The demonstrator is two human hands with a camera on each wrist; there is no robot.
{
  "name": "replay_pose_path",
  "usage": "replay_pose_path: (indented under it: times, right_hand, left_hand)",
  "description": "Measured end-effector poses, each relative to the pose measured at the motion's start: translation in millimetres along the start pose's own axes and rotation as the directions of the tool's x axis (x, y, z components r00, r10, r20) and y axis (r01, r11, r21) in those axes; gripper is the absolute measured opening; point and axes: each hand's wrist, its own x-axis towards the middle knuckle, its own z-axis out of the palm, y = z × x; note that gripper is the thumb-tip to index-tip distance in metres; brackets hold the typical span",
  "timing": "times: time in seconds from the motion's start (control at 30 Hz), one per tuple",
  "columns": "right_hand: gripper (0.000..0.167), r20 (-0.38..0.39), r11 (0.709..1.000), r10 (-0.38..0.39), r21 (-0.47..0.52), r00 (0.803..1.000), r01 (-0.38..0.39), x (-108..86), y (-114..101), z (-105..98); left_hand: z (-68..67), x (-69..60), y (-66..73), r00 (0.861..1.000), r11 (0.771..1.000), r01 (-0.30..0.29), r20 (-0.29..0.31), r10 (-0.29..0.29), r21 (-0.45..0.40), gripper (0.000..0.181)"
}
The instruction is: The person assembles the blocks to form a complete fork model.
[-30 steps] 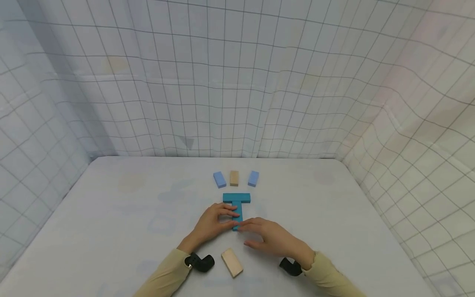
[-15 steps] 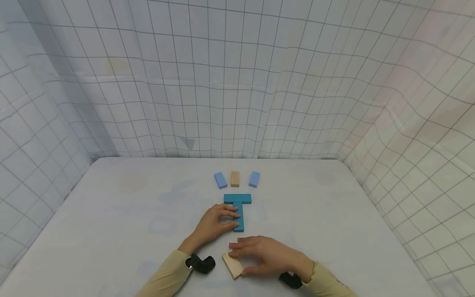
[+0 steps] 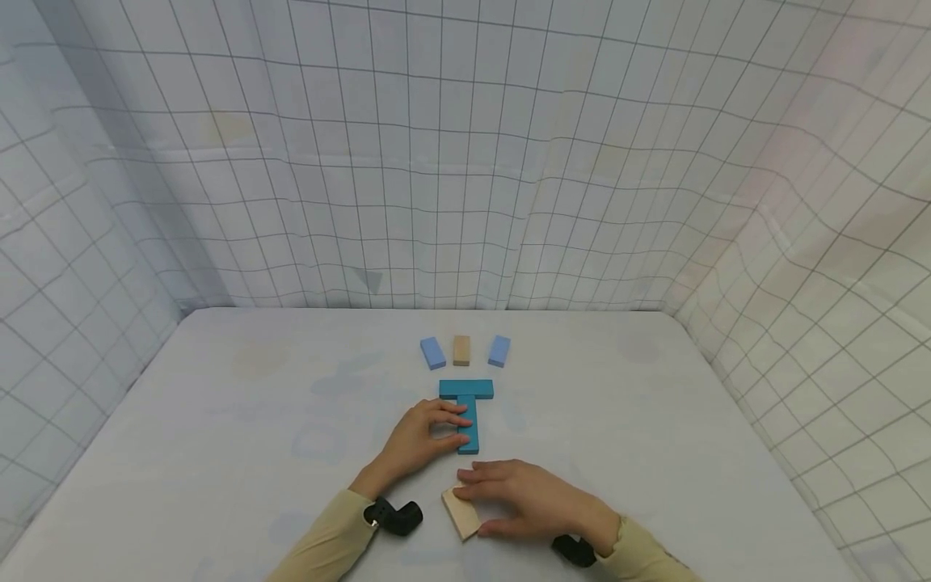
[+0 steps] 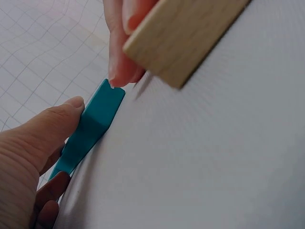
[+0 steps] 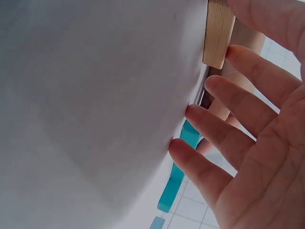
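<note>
Two teal blocks form a T: a crossbar [image 3: 466, 389] at the back, a stem [image 3: 471, 436] toward the front. My left hand [image 3: 414, 443] rests its fingertips and thumb on the stem; in the left wrist view, thumb and fingers touch the teal block [image 4: 90, 126]. Nearer the front, my right hand [image 3: 534, 503] pinches a pale wooden block [image 3: 462, 517] between thumb and index finger. The right wrist view has that wooden block [image 5: 218, 38] at the thumb and index tips, with the other fingers of the right hand [image 5: 252, 129] spread.
Behind the T, a light blue block [image 3: 432, 353], a small wooden block [image 3: 461, 351] and another light blue block [image 3: 499, 351] lie in a row on the white table [image 3: 618, 388]. Grid-patterned cloth [image 3: 436, 202] hangs behind and at both sides.
My right hand has left the front end of the teal stem and come down to the wooden block, which has shifted slightly to the right. The left hand stays on the stem.
</note>
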Motion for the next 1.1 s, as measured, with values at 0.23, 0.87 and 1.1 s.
replay_pose_path:
  times: [0.23,0.87,1.1]
  right_hand:
    - [0.051,-0.012,1.000,0.024,-0.015,1.000,-0.024,-1.0,3.4,-2.2]
    - [0.049,-0.054,0.975,0.138,-0.168,0.989,-0.146,-11.3,0.9,-9.2]
    - [0.042,-0.071,0.982,0.055,-0.177,0.996,-0.067,-12.8,-5.1,-12.9]
  left_hand:
    - [-1.7,-0.6,-0.8,1.000,1.000,0.021,0.017,-0.021,-0.003,0.026]
    - [0.5,-0.6,0.9,1.000,1.000,0.006,0.007,-0.006,0.004,0.026]
    - [1.3,-0.1,0.5,1.000,1.000,-0.007,-0.006,0.007,0.022,0.025]
